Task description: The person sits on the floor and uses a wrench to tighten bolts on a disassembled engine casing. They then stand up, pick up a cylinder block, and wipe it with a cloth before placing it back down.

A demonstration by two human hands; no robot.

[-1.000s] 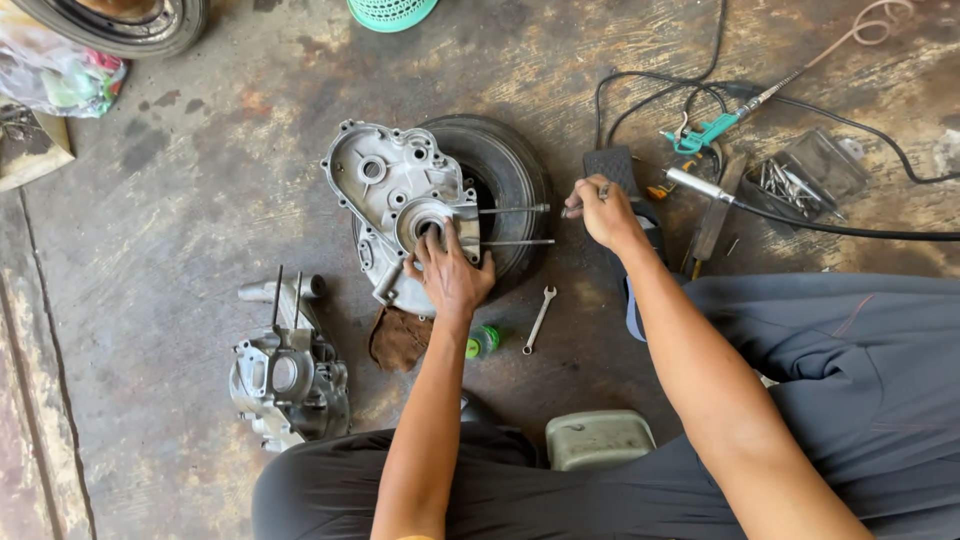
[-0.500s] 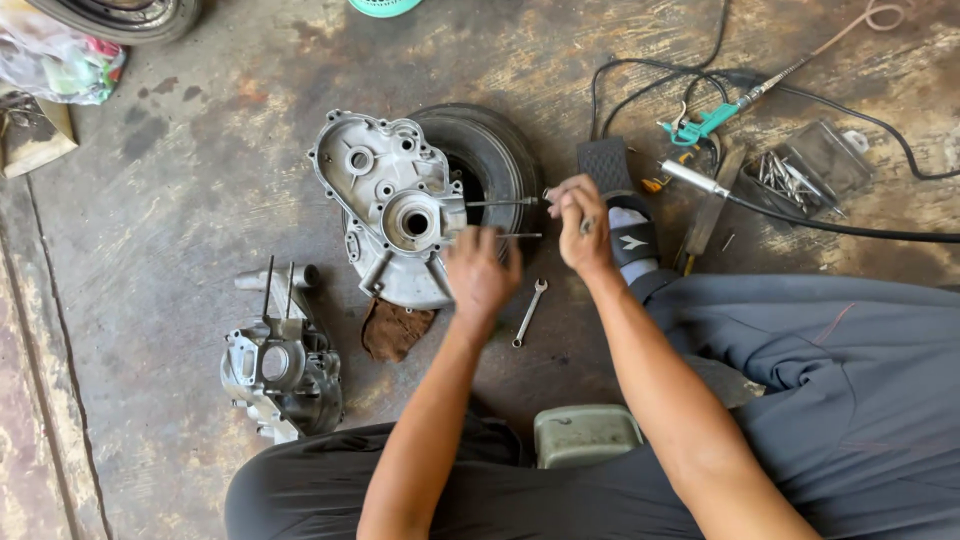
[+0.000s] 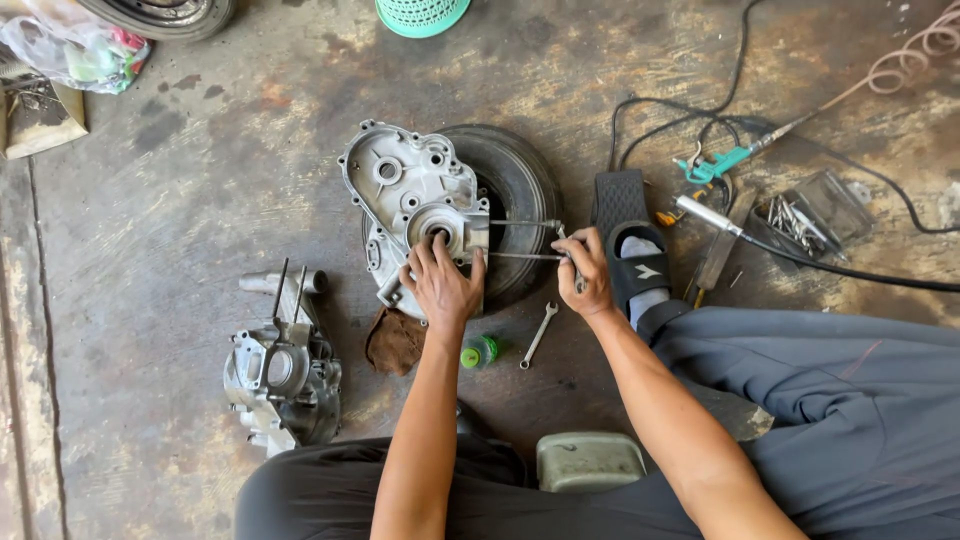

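Note:
A silver engine case half (image 3: 405,190) lies on a small black tyre (image 3: 520,185) on the concrete floor. Two long studs (image 3: 520,225) stick out of it to the right. My left hand (image 3: 440,285) rests flat on the case's lower edge by its round bearing hole, holding nothing. My right hand (image 3: 585,270) is closed around a small tool at the end of the lower stud. A small spanner (image 3: 538,335) and a green cap (image 3: 478,353) lie just below my hands.
A second engine case half (image 3: 280,385) sits at the left. A brown rag (image 3: 395,340) lies by the tyre. A black sandal (image 3: 630,245), a green air blow gun (image 3: 715,165), cables and a clear box of bits (image 3: 805,215) are at the right. A grey container (image 3: 590,460) stands between my knees.
My left hand has lowered onto the engine case from above it. My right hand has moved left from the sandal to the end of the lower stud.

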